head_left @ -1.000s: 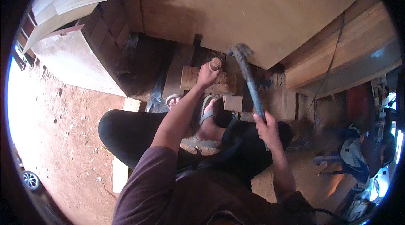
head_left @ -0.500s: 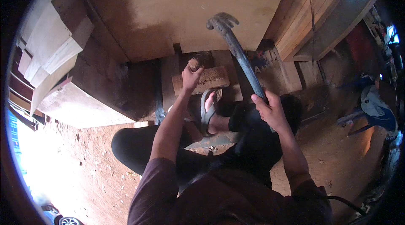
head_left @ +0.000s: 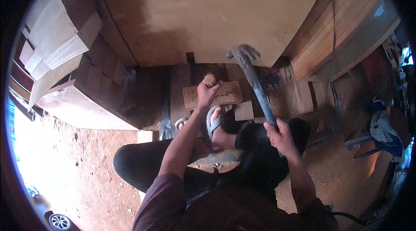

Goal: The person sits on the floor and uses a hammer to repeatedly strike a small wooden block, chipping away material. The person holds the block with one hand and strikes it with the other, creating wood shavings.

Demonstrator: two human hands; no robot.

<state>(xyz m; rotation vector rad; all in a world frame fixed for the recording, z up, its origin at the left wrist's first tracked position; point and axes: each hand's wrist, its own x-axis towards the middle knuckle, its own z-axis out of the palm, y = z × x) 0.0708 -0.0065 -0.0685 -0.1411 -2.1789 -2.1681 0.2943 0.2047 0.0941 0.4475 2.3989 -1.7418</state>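
Note:
My left hand is closed round a round wooden handle with a frayed top end. It is held over a wooden block, and whatever lies below my fist is hidden. A dark, rough line runs along the block's upper face. My right hand grips a claw hammer by the lower part of its blue-grey handle. The hammer's head is raised, to the right of the wooden handle and apart from it. My sandalled foot rests against the block's near side.
A large plywood panel stands ahead. Stacked wood pieces are at the left, and long planks lean at the right. A blue and white object lies far right. Bare earth floor spreads at the lower left.
The view has shifted slightly. My right hand and the hammer have come lower and nearer to me. My left hand keeps its grip on the wooden handle over the block.

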